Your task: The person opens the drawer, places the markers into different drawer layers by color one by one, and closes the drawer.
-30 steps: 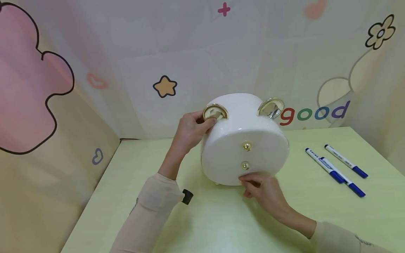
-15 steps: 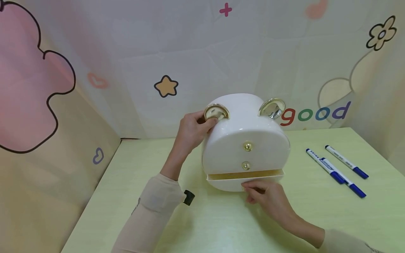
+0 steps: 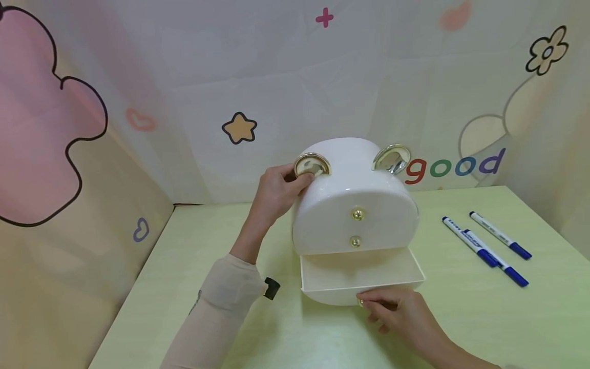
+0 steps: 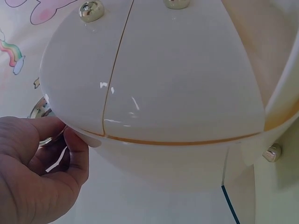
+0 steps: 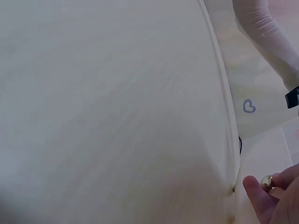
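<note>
A white rounded storage box (image 3: pixel 350 177) with two gold-rimmed ears and gold knobs stands on the table. My left hand (image 3: pixel 276 192) grips the box's left ear (image 3: pixel 310 163) between thumb and fingers; the left wrist view shows the same hand at the box's top edge. The bottom drawer (image 3: pixel 327 296) is pulled out towards me, and its bare inside shows. At its front, my right hand (image 3: pixel 405 310) pinches the small gold knob (image 5: pixel 267 182) between thumb and finger. The two upper drawers' knobs (image 3: pixel 357 214) sit in line with the flush front.
Several white markers (image 3: pixel 493 233) with blue caps lie on the pale green table (image 3: pixel 207 246), right of the box. A printed cloth backdrop (image 3: pixel 193 123) rises close behind the box and along both sides.
My right hand has drawn the bottom drawer out from fully closed, moving towards me with the knob. My left hand has kept its grip on the ear, and the box has stayed put.
</note>
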